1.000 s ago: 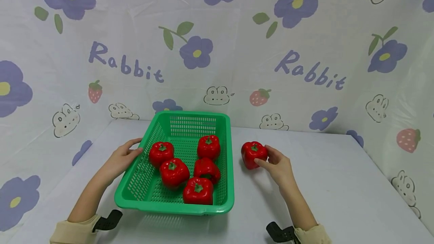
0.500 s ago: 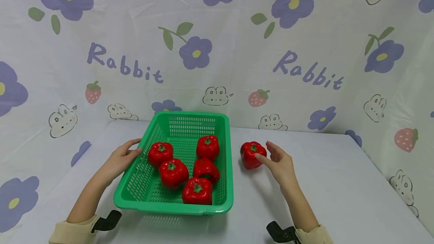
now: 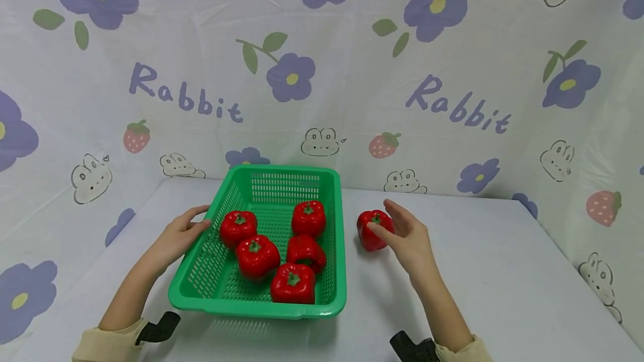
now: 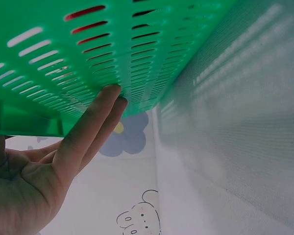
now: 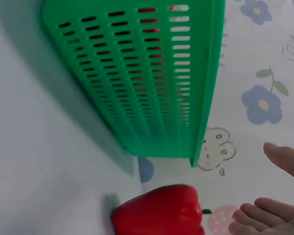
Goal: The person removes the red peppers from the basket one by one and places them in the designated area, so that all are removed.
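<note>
A green plastic basket (image 3: 256, 310) with slotted walls holds several red bell peppers (image 3: 257, 257). At its left side my left hand (image 3: 177, 237) touches the rim with the thumb. In the left wrist view two straight fingers (image 4: 94, 128) lie against the outer wall. One more red bell pepper (image 3: 369, 236) stands on the table right of the basket. My right hand (image 3: 410, 242) hovers beside and partly over it, thumb and fingers apart. The right wrist view shows a gap between that hand (image 5: 279, 215) and the pepper (image 5: 159, 213).
The white table (image 3: 503, 272) runs back to a curtain (image 3: 352, 99) printed with flowers, rabbits and strawberries. Each wrist carries a black camera mount, such as the left mount (image 3: 159, 328) near the basket's front corner.
My right hand has let go of the lone bell pepper, backed off slightly, then risen and shifted left over it. The pepper, basket and left hand stay in place.
</note>
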`<state>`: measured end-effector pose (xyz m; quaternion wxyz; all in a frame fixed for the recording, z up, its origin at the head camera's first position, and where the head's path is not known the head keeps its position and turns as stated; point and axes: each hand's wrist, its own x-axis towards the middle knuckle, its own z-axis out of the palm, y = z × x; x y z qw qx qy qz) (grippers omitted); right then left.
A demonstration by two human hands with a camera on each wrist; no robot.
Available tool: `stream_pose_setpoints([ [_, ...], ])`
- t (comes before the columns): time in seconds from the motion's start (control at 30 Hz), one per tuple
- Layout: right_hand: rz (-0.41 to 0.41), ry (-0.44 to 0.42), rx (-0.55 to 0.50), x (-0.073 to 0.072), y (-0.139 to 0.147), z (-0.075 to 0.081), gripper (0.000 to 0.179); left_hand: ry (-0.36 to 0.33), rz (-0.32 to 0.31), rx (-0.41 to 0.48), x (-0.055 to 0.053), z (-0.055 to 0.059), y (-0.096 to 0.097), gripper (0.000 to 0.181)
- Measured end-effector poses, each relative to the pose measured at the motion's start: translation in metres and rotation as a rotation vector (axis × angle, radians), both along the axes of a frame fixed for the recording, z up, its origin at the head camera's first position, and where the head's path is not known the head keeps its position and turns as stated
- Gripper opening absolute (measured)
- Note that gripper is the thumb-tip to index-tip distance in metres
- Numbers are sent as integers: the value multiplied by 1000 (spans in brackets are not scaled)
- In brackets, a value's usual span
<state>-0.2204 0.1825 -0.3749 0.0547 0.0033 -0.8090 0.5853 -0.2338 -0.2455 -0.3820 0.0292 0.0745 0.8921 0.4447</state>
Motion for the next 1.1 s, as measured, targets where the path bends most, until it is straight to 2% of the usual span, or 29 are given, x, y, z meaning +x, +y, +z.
stream_pose_setpoints([
  [0.27,86,21,-38,10,-14,12,66,0,2,2,0,1,1,59],
  [0.43,135,24,-26,16,-24,16,66,-4,4,-1,1,1,1,59],
  [0.63,238,51,-49,23,-33,22,65,-4,1,-5,0,1,0,59],
  [1.1,365,15,-42,28,-52,19,65,-13,-3,0,0,2,0,60],
])
